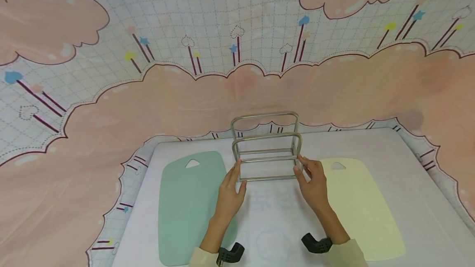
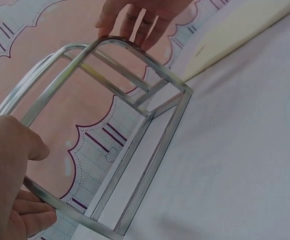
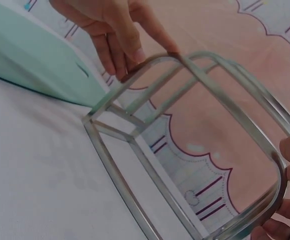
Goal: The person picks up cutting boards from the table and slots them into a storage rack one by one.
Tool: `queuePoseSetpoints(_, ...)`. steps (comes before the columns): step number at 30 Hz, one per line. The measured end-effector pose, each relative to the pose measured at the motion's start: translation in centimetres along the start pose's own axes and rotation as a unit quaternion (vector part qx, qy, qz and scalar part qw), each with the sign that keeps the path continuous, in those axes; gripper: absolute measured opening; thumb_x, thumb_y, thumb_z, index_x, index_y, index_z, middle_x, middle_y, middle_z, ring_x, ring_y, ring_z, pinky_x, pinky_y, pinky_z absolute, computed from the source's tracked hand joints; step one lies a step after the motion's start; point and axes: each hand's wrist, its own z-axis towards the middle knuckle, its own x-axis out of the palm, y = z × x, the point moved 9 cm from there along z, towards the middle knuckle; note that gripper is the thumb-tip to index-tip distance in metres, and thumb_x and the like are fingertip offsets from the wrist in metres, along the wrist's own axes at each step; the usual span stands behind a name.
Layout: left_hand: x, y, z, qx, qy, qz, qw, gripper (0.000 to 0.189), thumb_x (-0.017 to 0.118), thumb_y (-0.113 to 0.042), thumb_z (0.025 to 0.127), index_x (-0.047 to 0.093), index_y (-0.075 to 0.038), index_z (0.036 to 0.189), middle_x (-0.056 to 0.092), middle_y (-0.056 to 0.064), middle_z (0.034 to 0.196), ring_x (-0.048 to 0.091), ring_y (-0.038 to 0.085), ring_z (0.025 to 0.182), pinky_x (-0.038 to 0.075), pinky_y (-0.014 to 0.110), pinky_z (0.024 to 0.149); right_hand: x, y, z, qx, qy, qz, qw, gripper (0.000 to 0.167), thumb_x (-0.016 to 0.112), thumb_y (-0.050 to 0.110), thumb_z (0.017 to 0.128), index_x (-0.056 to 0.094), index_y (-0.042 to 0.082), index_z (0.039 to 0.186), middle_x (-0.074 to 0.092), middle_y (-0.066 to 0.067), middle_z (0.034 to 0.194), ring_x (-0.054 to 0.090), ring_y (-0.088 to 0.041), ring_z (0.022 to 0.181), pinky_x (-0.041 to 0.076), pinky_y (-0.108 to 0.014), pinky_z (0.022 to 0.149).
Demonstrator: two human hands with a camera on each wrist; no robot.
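A silver metal-wire rack with two rounded upright loops stands near the back of the white table, between two cutting boards. At its left side, my left hand touches the frame with long, nearly straight fingers, the thumb held apart. My right hand rests its fingertips against the right side, thumb toward the front. In the left wrist view, the right hand lies along the outer edge of the rack. The right wrist view has the left hand against the opposite side.
On the left lies a green cutting board with a triangular hole; a pale yellow cutting board lies on the right. Behind the table, a patterned cloth with peach clouds hangs and spreads around its edges.
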Motion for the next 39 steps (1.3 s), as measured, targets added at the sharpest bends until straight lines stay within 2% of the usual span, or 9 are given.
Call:
queuePoseSetpoints(5, -0.1, 0.0, 0.0, 0.002, -0.005, -0.001, 1.0, 0.069, 0.069, 0.003, 0.085, 0.039, -0.003, 0.145, 0.05, 0.029, 0.13, 0.053, 0.044, 0.115, 0.05, 0.048, 0.087, 0.6, -3.3, -0.1, -0.001, 0.002, 0.004, 1.0, 0.042, 0.063, 0.003, 0.091, 0.054, 0.0, 0.132, 0.045, -0.016, 0.118, 0.044, -0.028, 0.12, 0.039, -0.033, 0.102)
queuePoseSetpoints(7, -0.1, 0.0, 0.0, 0.002, -0.002, -0.004, 1.0, 0.068, 0.069, 0.002, 0.085, 0.038, -0.004, 0.146, 0.051, 0.028, 0.131, 0.053, 0.043, 0.116, 0.05, 0.048, 0.087, 0.7, -3.4, -0.3, 0.001, 0.005, 0.008, 1.0, 0.044, 0.063, 0.002, 0.092, 0.052, -0.001, 0.134, 0.043, -0.018, 0.12, 0.042, -0.032, 0.123, 0.037, -0.044, 0.101)
queuePoseSetpoints(14, -0.5, 0.9, -0.2, -0.036, 0.02, -0.048, 0.998, 0.066, 0.067, 0.0, 0.087, 0.04, -0.012, 0.147, 0.048, 0.011, 0.141, 0.049, 0.034, 0.123, 0.044, 0.049, 0.095, 1.1, -3.6, -0.9, 0.01, 0.008, 0.005, 0.9999, 0.048, 0.06, 0.004, 0.094, 0.047, 0.004, 0.14, 0.04, -0.019, 0.128, 0.039, -0.032, 0.127, 0.038, -0.049, 0.101)
queuePoseSetpoints(20, -0.3, 0.6, -0.7, -0.047, 0.04, -0.083, 0.9946, 0.067, 0.065, -0.003, 0.09, 0.035, -0.01, 0.149, 0.043, 0.017, 0.142, 0.042, 0.038, 0.128, 0.04, 0.055, 0.097, 1.3, -3.4, -1.7, 0.013, 0.006, -0.01, 0.9999, 0.055, 0.06, 0.003, 0.093, 0.04, 0.005, 0.144, 0.034, -0.02, 0.14, 0.035, -0.035, 0.13, 0.037, -0.055, 0.1)
queuePoseSetpoints(23, -0.2, 0.8, -1.0, -0.054, 0.037, -0.091, 0.9937, 0.067, 0.064, -0.005, 0.091, 0.033, -0.009, 0.149, 0.041, 0.019, 0.144, 0.04, 0.038, 0.13, 0.039, 0.056, 0.099, 1.7, -3.2, -2.1, 0.015, 0.016, -0.016, 0.9996, 0.061, 0.06, 0.003, 0.093, 0.034, 0.005, 0.147, 0.028, -0.019, 0.148, 0.03, -0.035, 0.134, 0.036, -0.057, 0.1)
queuePoseSetpoints(26, -0.4, 1.0, -1.2, -0.056, 0.029, -0.1, 0.993, 0.065, 0.064, -0.006, 0.091, 0.032, -0.006, 0.149, 0.041, 0.021, 0.142, 0.043, 0.039, 0.126, 0.04, 0.056, 0.097, 2.0, -3.2, -2.3, 0.019, 0.015, -0.012, 0.9996, 0.063, 0.061, 0.003, 0.092, 0.032, 0.006, 0.148, 0.025, -0.018, 0.151, 0.026, -0.035, 0.137, 0.035, -0.059, 0.1)
queuePoseSetpoints(31, -1.0, 1.8, -1.9, -0.058, 0.009, -0.1, 0.9933, 0.06, 0.062, -0.006, 0.092, 0.036, 0.002, 0.145, 0.047, 0.026, 0.134, 0.052, 0.041, 0.115, 0.046, 0.055, 0.089, 2.1, -3.4, -2.8, 0.045, -0.003, -0.001, 0.999, 0.061, 0.06, 0.006, 0.094, 0.031, 0.008, 0.148, 0.027, -0.016, 0.15, 0.026, -0.033, 0.137, 0.034, -0.058, 0.101)
queuePoseSetpoints(39, -3.1, 4.4, -3.2, -0.112, -0.008, -0.125, 0.9858, 0.057, 0.062, -0.005, 0.093, 0.038, 0.0, 0.144, 0.047, 0.02, 0.135, 0.049, 0.037, 0.121, 0.042, 0.051, 0.096, 3.6, -4.1, -4.3, 0.116, 0.001, 0.038, 0.9925, 0.061, 0.056, 0.006, 0.096, 0.025, -0.002, 0.148, 0.03, -0.024, 0.145, 0.033, -0.04, 0.132, 0.037, -0.051, 0.102)
